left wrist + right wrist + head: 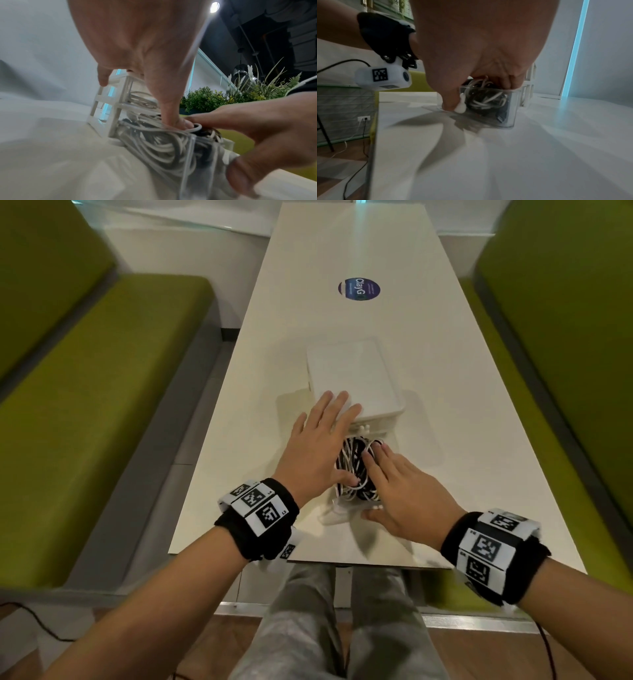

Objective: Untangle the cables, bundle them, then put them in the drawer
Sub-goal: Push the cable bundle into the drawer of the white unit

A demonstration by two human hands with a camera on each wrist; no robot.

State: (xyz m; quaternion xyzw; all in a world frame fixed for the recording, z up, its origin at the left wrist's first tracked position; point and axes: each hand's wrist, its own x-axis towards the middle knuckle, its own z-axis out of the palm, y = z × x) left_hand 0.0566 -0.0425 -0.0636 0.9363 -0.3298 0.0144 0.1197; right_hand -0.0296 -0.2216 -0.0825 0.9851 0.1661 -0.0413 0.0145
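Observation:
A bundle of black and white cables (356, 470) (163, 147) (486, 97) fills the clear drawer (337, 517) (187, 169) (511, 111), which is pulled out toward me from a small white drawer unit (352, 374) (109, 105). My left hand (325, 446) lies with straight fingers on the unit's top, its thumb (173, 116) pushed down into the cables. My right hand (394, 487) presses its fingers onto the cables from the right, and its thumb (452, 102) rests against the drawer's front wall. The drawer's bottom is hidden under the cables.
The white table (274, 525) ends just in front of the drawer, with my knees below it. A round blue sticker (358, 288) lies farther up the table. Green benches stand at the left (102, 405) and the right (565, 371).

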